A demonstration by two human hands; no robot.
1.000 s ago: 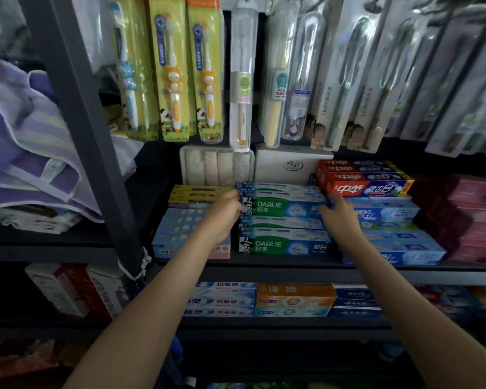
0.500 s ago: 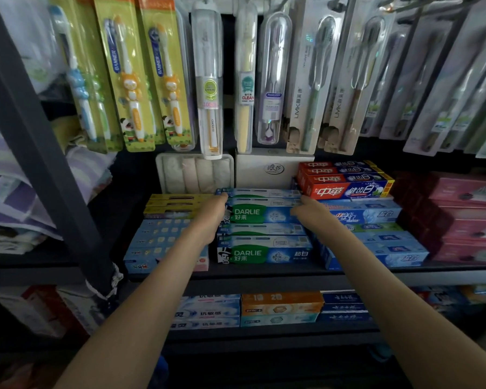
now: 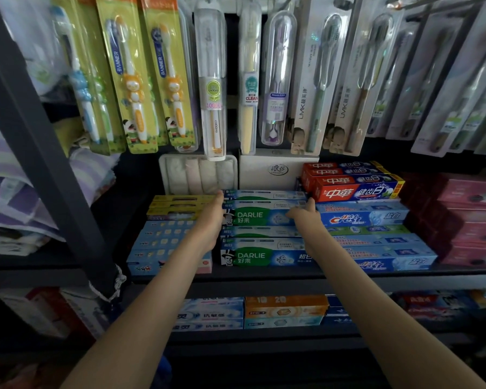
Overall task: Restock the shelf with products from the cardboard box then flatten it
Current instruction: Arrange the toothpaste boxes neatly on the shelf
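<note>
L hand (image 3: 212,220) flat, fingers straight, pressed vs the left end of the Darlie toothpaste stack (image 3: 260,217). R hand (image 3: 305,219) lies on the stack's right end, fingers loosely out, pinching nothing. The stack sits between both hands on the shelf (image 3: 376,282). Yellow boxes (image 3: 177,204) just left of L hand, Crest boxes (image 3: 362,219) just right of R hand. Cartons look light, stiff but crushable, glossy, so prob. slide easily. Best held at the short ends, squared w/ palms. Cardboard box not in view.
</note>
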